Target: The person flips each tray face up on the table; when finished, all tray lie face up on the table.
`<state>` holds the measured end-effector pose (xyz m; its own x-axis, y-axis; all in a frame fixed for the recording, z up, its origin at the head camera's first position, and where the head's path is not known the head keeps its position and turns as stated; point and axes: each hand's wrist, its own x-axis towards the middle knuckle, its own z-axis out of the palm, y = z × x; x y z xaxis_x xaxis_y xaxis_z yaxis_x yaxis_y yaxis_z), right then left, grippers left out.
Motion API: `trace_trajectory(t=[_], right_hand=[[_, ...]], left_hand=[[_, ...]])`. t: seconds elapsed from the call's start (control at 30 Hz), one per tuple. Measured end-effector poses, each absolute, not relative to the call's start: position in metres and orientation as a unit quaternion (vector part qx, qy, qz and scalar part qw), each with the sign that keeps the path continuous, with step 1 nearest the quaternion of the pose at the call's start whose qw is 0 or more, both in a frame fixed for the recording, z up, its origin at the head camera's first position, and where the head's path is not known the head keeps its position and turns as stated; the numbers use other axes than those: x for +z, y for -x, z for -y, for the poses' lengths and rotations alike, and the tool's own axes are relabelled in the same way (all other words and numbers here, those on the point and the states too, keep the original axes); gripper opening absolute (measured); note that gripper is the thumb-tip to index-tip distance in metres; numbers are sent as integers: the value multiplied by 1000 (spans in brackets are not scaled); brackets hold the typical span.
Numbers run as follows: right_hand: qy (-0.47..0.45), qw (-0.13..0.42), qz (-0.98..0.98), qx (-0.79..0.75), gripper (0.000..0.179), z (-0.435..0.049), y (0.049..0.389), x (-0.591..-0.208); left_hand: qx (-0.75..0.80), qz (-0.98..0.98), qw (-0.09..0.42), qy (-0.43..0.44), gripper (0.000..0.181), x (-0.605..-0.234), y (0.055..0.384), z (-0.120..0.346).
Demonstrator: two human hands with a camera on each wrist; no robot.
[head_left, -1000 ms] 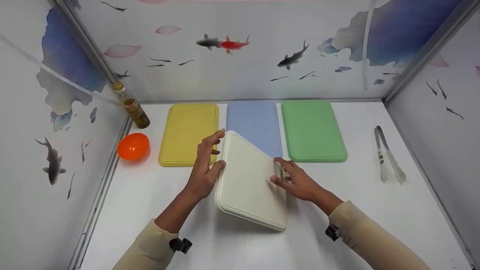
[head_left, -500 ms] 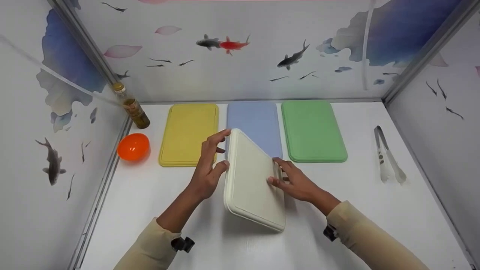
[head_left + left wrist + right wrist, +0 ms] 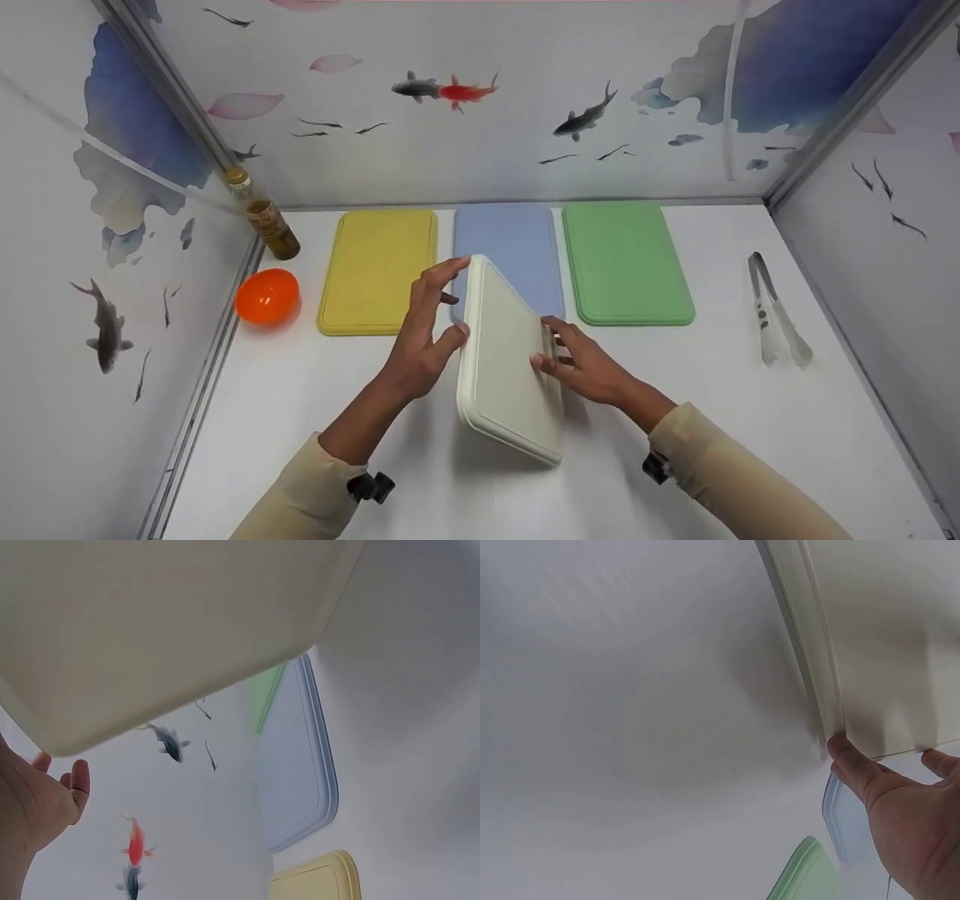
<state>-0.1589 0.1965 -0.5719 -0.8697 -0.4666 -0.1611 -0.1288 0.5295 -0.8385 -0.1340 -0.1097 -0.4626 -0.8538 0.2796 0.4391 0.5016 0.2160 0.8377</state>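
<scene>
A cream cutting board [image 3: 514, 367] stands steeply tilted over the table, its left edge raised and its lower right edge near the tabletop. My left hand [image 3: 421, 352] holds the raised left edge, with the thumb on the rim and a finger reaching the top corner. On the opposite side, my right hand [image 3: 592, 367] grips the right edge, thumb on the face and other fingers partly hidden behind. The left wrist view shows the underside of the board [image 3: 165, 622] above the left hand [image 3: 41, 799]. In the right wrist view, the right hand [image 3: 911, 810] touches the board's corner.
Behind lie a yellow cutting board [image 3: 379, 270], a partly covered blue cutting board [image 3: 510, 232] and a green cutting board [image 3: 628, 262]. At left stand an orange bowl [image 3: 268, 297] and a bottle of dark liquid [image 3: 270, 225]. Tongs [image 3: 776, 311] lie at right. Printed walls enclose the table.
The cream board has tipped more steeply, its left edge swinging up and to the right. My left hand has moved right with that edge; the right hand has shifted slightly left.
</scene>
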Motion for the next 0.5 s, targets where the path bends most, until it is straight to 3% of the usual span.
trace_trajectory(t=[0.5], right_hand=[[199,192,-835,-475,81,-187,157,-573]], left_hand=[[-559,779,114,260,79,-453,130,103]])
